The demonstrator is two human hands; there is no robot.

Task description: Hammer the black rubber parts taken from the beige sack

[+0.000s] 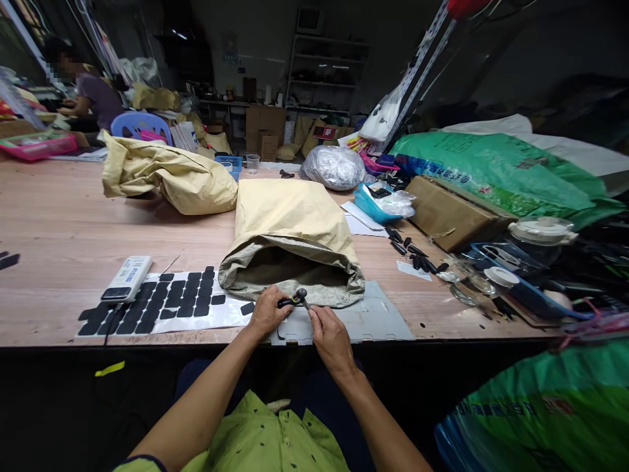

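Observation:
My left hand (269, 311) is closed on a small black piece (284, 303) at the table's front edge. In my right hand (331, 334) is a thin grey rod-like tool (306, 304), pinched between thumb and fingers. Piece and tool meet at a small round dark head (301, 294); its exact kind is too small to tell. Right behind both hands, a cream woven sack (295, 206) lies with its mouth gaping toward me and its grey lining folded out. Beneath the hands is a grey sheet (378, 318).
Left stands a white device (128, 278) on a sheet of black stickers (184, 295). Another sack (171, 174) lies behind. At right are loose black parts (417, 255), a blue bag (378, 206), a cardboard box (457, 210) and green sacks (501, 170). A person (95, 98) sits far left.

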